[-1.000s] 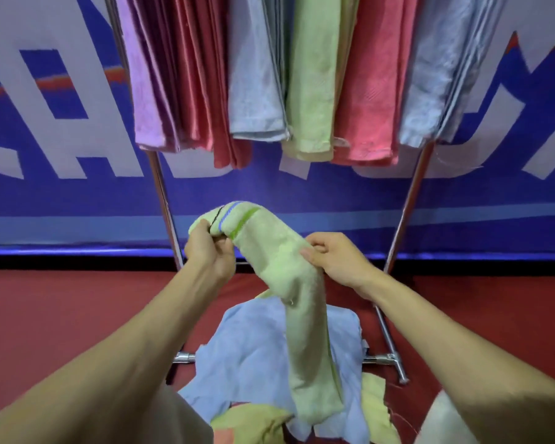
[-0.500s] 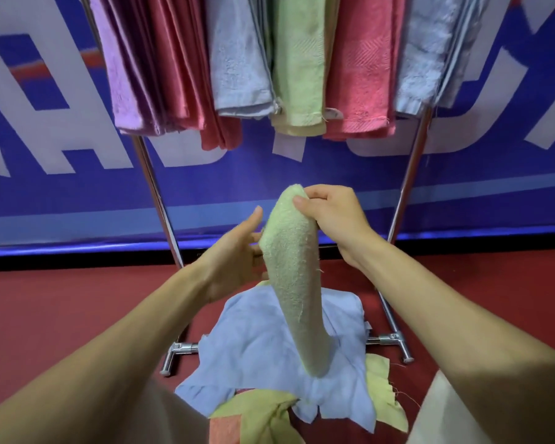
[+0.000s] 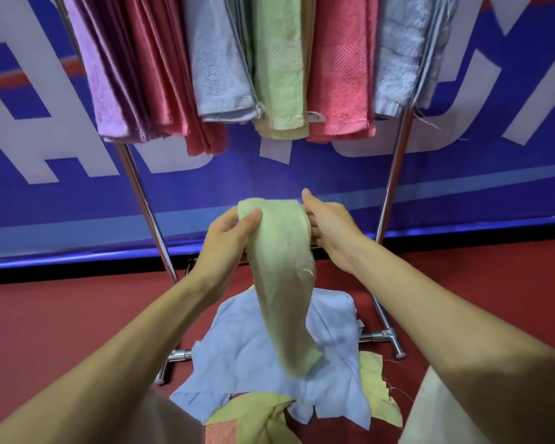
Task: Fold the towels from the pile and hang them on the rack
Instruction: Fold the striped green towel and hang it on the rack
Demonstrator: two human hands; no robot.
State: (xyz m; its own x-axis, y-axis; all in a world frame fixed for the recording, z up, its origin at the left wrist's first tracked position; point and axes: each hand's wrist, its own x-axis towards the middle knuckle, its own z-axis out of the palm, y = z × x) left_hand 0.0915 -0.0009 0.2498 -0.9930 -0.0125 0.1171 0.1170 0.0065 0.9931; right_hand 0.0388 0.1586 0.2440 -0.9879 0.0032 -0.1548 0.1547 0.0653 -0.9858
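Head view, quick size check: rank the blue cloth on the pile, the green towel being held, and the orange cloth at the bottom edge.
1. Blue cloth, spread widest.
2. Green towel, a narrow hanging strip; it is nearer the camera, so true size is unsure.
3. Orange cloth, only a corner shows.

A single wide-angle camera sits on the person's head and looks forward and down. Both bare forearms run in from the lower corners, so the left hand (image 3: 228, 238), the right hand (image 3: 330, 232) and the pale green terry towel (image 3: 282, 283) between them sit close at mid-frame. Beyond them stands the chrome tube rack (image 3: 394, 174), its top cut off by the upper edge, before a blue banner with white letters (image 3: 77, 193). The pile of loose cloths (image 3: 247, 347) lies at the bottom edge on the dark red floor (image 3: 61, 315).
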